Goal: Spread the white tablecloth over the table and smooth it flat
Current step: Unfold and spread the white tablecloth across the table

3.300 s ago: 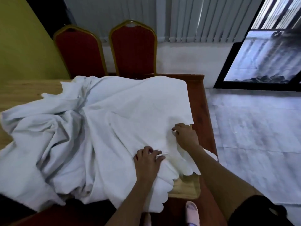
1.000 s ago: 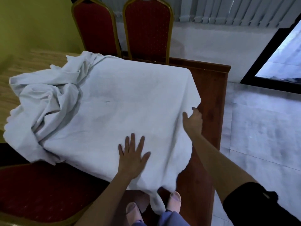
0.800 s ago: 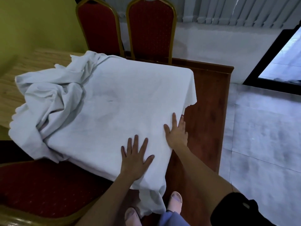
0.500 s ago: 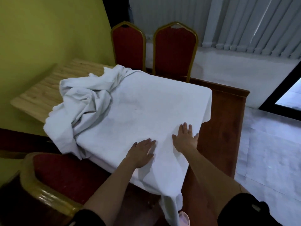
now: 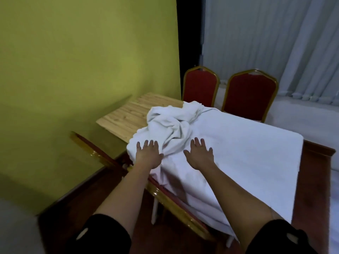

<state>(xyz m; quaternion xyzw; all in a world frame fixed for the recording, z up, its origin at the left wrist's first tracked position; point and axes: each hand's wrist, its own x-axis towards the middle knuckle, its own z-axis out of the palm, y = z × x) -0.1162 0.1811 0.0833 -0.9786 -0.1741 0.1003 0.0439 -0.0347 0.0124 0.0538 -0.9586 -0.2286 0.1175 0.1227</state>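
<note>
The white tablecloth point(image 5: 238, 149) covers the right part of the wooden table point(image 5: 128, 114). Its right half lies flat and hangs over the near edge. A bunched, twisted heap of the cloth point(image 5: 172, 125) sits in the middle, and the table's light wood is bare to the left of it. My left hand point(image 5: 148, 154) lies flat with fingers spread on the cloth's left edge, just below the heap. My right hand point(image 5: 200, 154) lies flat with fingers spread on the smooth cloth to the right of the heap.
Two red chairs with gold frames point(image 5: 249, 94) stand behind the table. Another chair's gold-edged back point(image 5: 165, 195) sits under my arms at the near side. A yellow-green wall point(image 5: 82, 70) is at the left, with vertical blinds point(image 5: 275, 43) behind.
My view has swung left and up. Both hands have slid left across the cloth from its right corner to the bunched heap, staying flat.
</note>
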